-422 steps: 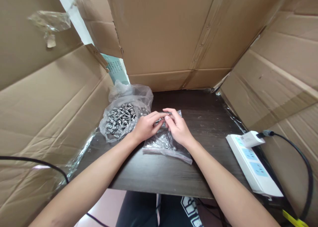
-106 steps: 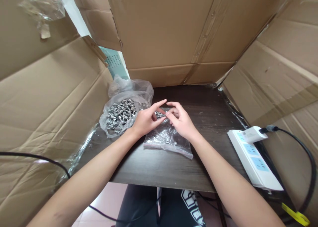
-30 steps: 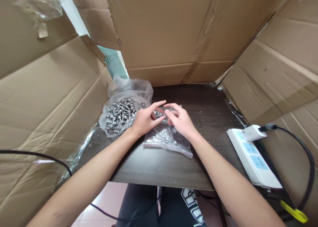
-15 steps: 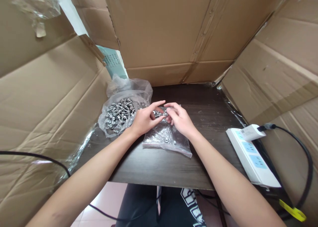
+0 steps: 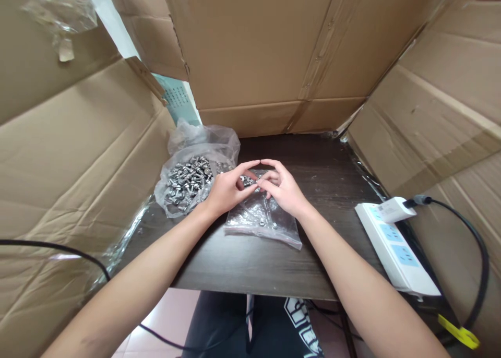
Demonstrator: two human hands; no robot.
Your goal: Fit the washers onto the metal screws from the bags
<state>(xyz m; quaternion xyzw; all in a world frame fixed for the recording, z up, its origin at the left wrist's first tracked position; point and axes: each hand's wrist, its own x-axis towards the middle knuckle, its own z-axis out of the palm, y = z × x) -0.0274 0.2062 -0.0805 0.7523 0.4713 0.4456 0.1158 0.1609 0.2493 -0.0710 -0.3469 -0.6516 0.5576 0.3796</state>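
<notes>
both hands meet over a small clear bag on the table.

the left hand (image 5: pixel 227 191) and right hand (image 5: pixel 284 191) pinch small metal parts (image 5: pixel 247 180) between their fingertips, just above the bag (image 5: pixel 261 219) lying flat on the dark table (image 5: pixel 250 266). an open bag of screws (image 5: pixel 188 179) sits just left of the left hand. a power strip (image 5: pixel 393 248) lies well apart at the right, with cardboard (image 5: pixel 266 50) all round.

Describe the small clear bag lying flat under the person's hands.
The small clear plastic bag lies flat on the dark wooden table, wrinkled and glossy, with a few small metal pieces showing inside. Its near edge points toward the person. The left hand and right hand meet above its far end, hiding that part.
</notes>
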